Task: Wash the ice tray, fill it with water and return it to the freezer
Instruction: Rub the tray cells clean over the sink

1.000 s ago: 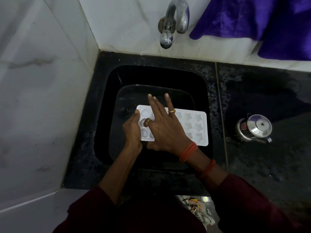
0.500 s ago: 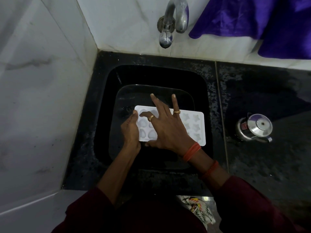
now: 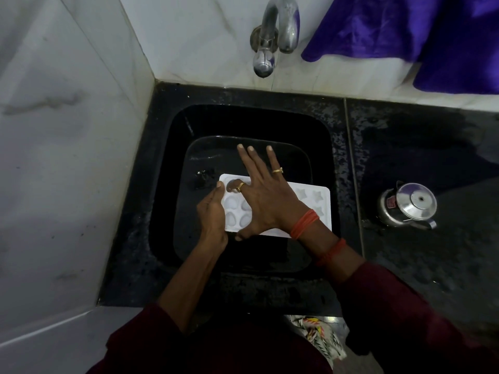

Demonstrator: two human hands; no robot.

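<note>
A white ice tray (image 3: pixel 316 209) with star and heart shaped cells lies flat inside the black sink (image 3: pixel 321 147). My left hand (image 3: pixel 212 220) grips the tray's left short edge. My right hand (image 3: pixel 263 195) lies across the tray's left half with fingers spread, the index finger bent into a cell near the top left corner. The hand covers the middle cells. A steel tap (image 3: pixel 267 36) juts from the wall above the sink; I see no stream of water from it.
A small steel kettle (image 3: pixel 407 207) stands on the wet black counter (image 3: pixel 432 147) to the right of the sink. A purple cloth (image 3: pixel 418 36) hangs at the top right. White marble walls close in the left and back sides.
My right hand has slid its fingers forward over the tray's far edge, with the index finger rubbing in the top left cell. The tray and left hand barely shifted.
</note>
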